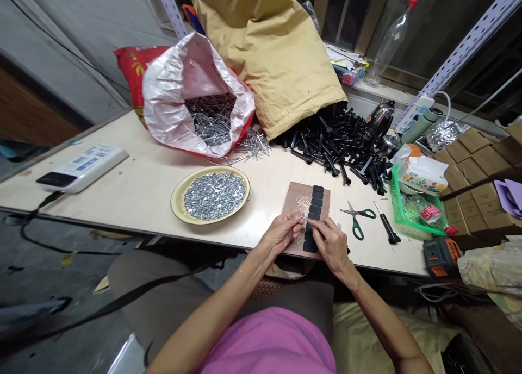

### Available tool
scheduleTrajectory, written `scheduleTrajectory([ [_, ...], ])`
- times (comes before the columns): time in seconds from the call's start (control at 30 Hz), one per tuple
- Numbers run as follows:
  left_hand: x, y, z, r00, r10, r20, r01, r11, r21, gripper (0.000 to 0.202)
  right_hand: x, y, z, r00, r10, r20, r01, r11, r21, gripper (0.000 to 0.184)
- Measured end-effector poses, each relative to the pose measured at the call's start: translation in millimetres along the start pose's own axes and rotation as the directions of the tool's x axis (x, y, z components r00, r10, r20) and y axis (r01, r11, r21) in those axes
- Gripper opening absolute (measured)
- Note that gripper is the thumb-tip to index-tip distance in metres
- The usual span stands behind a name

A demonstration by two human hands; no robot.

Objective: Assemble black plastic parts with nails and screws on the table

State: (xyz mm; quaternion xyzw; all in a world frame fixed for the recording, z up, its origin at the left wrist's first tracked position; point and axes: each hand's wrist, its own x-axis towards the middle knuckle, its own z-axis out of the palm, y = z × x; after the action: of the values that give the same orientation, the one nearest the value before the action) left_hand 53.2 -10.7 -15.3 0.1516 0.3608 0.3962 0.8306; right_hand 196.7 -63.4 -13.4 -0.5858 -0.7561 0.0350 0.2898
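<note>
A big tan sack (273,48) lies at the table's (134,184) far edge, beside a bag of nails (199,97). At the near edge, the left hand (281,234) and right hand (331,242) pinch one thin nail (305,219) over a brown card (299,200).

Thin pin between my left hand (281,234) and right hand (331,243): too small to make out; whether either hand truly pinches it, can't tell. My right hand covers the lower end of the row of black pads (315,211) on the board (297,200). Black parts (338,143) run under the tan sack (269,48), whose top is cut off at the upper edge. Nails (210,118) lie mostly hidden in the white bag (179,80). Boxes (473,162) cut off at right edge. Remote (81,167) label unreadable.
</note>
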Motion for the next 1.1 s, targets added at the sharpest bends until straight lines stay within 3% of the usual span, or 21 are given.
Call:
scheduleTrajectory([
  [0.13, -1, 2, 5.4, 0.995, -0.097, -0.004, 0.096, 0.992, -0.082, 0.021, 0, -2, 2, 1.000, 0.018, -0.024, -0.017, 0.999, 0.031, 0.030],
  [0.2, -2, 2, 7.3, 0.996, -0.087, -0.014, 0.086, 0.993, -0.085, 0.021, 0, -3, 3, 1.000, 0.016, -0.022, -0.015, 1.000, 0.027, 0.030],
  [0.33, -6, -8, 8.8, 0.992, 0.100, -0.083, -0.097, 0.995, 0.033, 0.026, -1, -4, 5, 0.999, 0.034, -0.022, -0.034, 0.999, 0.002, 0.029],
  [0.47, -9, -24, 7.9, 0.939, 0.325, -0.112, -0.295, 0.929, 0.226, 0.038, -4, -6, 7, 0.998, 0.068, -0.006, -0.068, 0.997, -0.019, 0.028],
  [0.57, -11, -30, 5.9, 0.900, 0.421, -0.112, -0.367, 0.870, 0.329, 0.041, -5, -9, 6, 0.996, 0.084, 0.008, -0.084, 0.995, -0.058, 0.028],
  [0.73, -11, -29, 0.6, 0.899, 0.425, -0.109, -0.353, 0.848, 0.396, 0.041, -6, -11, 3, 0.996, 0.073, 0.043, -0.067, 0.990, -0.125, 0.025],
  [0.9, -12, -24, -1.9, 0.927, 0.368, -0.069, -0.296, 0.833, 0.467, 0.039, -5, -13, 1, 1.000, 0.016, -0.017, -0.020, 0.980, -0.200, 0.022],
  [1.1, -11, -18, -5.2, 0.925, 0.374, 0.073, -0.347, 0.748, 0.566, 0.034, -1, -12, -3, 1.000, -0.016, 0.013, 0.018, 0.972, -0.234, 0.028],
])
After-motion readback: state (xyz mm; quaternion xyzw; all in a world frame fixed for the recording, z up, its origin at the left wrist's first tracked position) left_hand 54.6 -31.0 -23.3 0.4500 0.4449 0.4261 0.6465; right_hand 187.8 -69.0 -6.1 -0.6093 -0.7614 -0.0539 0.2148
